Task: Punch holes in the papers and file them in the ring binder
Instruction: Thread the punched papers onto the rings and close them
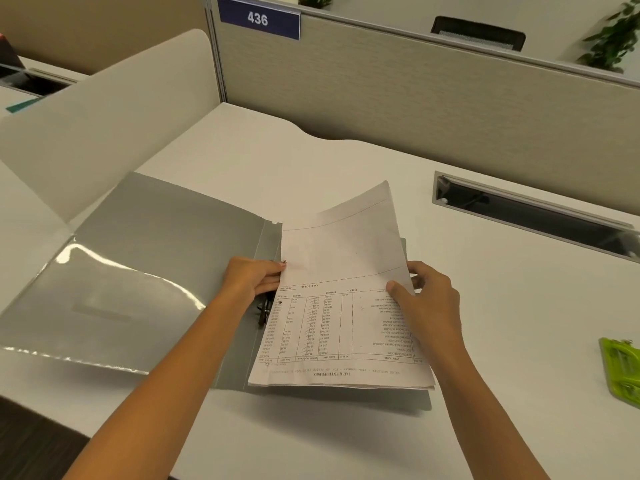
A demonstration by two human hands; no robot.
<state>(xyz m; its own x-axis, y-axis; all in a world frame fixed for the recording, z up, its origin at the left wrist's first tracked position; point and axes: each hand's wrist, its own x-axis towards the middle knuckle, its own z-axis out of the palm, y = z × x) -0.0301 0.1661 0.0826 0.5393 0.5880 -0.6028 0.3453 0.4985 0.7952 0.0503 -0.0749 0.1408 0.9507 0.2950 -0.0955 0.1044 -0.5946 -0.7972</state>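
One grey binder (166, 237) lies open on the white desk (502, 323), filling the left and centre of the frame. Its left cover, with a shiny clear pocket, spreads toward the lower left. One stack of papers (346, 313) is over the binder's right half, in the centre of the frame. The sheets are too tightly stacked to count. One punched hole (280, 302) shows near the stack's left edge.

The stack's long axis runs from the lower centre toward the upper centre, leaning a little right. The print reads upside down, with the heading at the near edge. The far end curls upward off the binder.

Two hands hold the stack, both forearms reaching in from the bottom of the frame. The left hand (252, 277) pinches the left edge, its fingers pointing right, just above the dark ring mechanism (264, 313). The right hand (433, 299) grips the right edge, thumb on top and fingers curled behind.

One green plastic object (621, 370) sits at the right edge. One cable slot (519, 209) is sunk in the desk at the right, and one "436" sign (258, 19) is at the upper left.
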